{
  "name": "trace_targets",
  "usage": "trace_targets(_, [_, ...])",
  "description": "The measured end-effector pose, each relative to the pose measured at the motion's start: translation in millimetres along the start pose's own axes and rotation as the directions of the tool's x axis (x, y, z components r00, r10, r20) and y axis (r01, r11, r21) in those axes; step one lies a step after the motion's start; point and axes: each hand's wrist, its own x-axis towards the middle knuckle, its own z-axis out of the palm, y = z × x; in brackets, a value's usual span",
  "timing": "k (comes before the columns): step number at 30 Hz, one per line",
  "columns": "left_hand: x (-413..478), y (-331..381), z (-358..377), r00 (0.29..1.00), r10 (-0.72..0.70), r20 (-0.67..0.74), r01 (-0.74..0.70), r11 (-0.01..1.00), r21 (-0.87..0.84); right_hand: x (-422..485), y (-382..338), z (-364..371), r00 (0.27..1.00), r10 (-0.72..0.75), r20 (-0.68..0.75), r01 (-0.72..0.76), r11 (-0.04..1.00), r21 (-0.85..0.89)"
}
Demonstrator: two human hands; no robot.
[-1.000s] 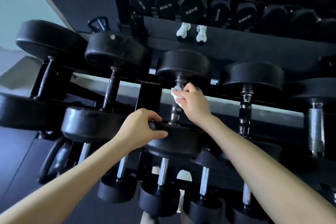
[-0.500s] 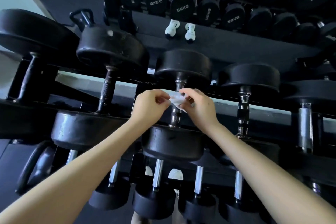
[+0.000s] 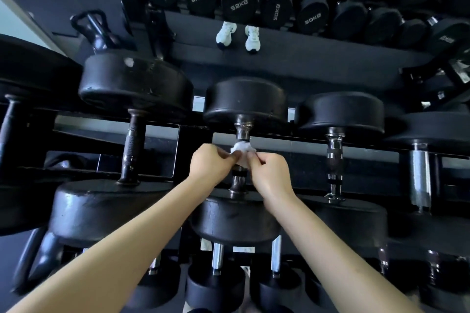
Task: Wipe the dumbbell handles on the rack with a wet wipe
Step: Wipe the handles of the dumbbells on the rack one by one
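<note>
Since a second ago the left hand point(image 3: 209, 164) has left the near dumbbell head and joined the right hand point(image 3: 269, 173); both pinch the wet wipe point(image 3: 241, 150), apparently wrapped around the handle point(image 3: 238, 180), whose long axis points away from the camera.

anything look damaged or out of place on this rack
Nothing is askew; the dumbbells sit in their slots. The one mark is wear: the second dumbbell from the left has a pale chip on its far head and scuffed rubber. Both hands pinch the wet wipe at the middle handle.
</note>
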Motion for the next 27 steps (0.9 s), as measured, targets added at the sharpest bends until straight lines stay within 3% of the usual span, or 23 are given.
trace_targets(3, [-1.1,-0.7,4.7,1.0,0.004,-0.019,-0.004,1.0,-0.002,1.2,-2.6,4.7,0.997,0.07,-0.04,-0.062,0.983,0.171])
trace_targets(8, [3.2,0.4,14.0,0.994,-0.073,-0.078,0.059,0.984,-0.169,12.0,-0.9,14.0,0.98,0.171,-0.107,-0.127,0.936,0.329])
trace_targets(13, [19.3,18.6,20.8,0.976,-0.13,-0.176,0.067,0.944,-0.322,37.8,-15.9,20.6,0.971,0.076,-0.225,-0.019,0.969,0.245])
trace_targets(16, [28.3,24.3,15.4,0.984,-0.082,-0.161,0.044,0.974,-0.223,49.2,-15.4,19.5,0.971,0.133,-0.2,-0.085,0.969,0.233])
trace_targets(19, [12.7,8.6,7.9,0.997,-0.06,-0.041,0.058,0.997,-0.045,28.3,2.5,13.3,0.988,0.112,-0.106,-0.091,0.978,0.186])
trace_targets(21, [3.0,-2.5,7.1,0.997,-0.068,0.033,0.069,0.998,-0.016,17.3,10.2,11.9,0.991,0.12,-0.064,-0.11,0.983,0.147])
trace_targets(27, [30.0,17.8,15.9,0.992,-0.103,-0.073,0.077,0.954,-0.291,50.9,-17.8,12.6,0.977,0.18,-0.117,-0.143,0.952,0.27])
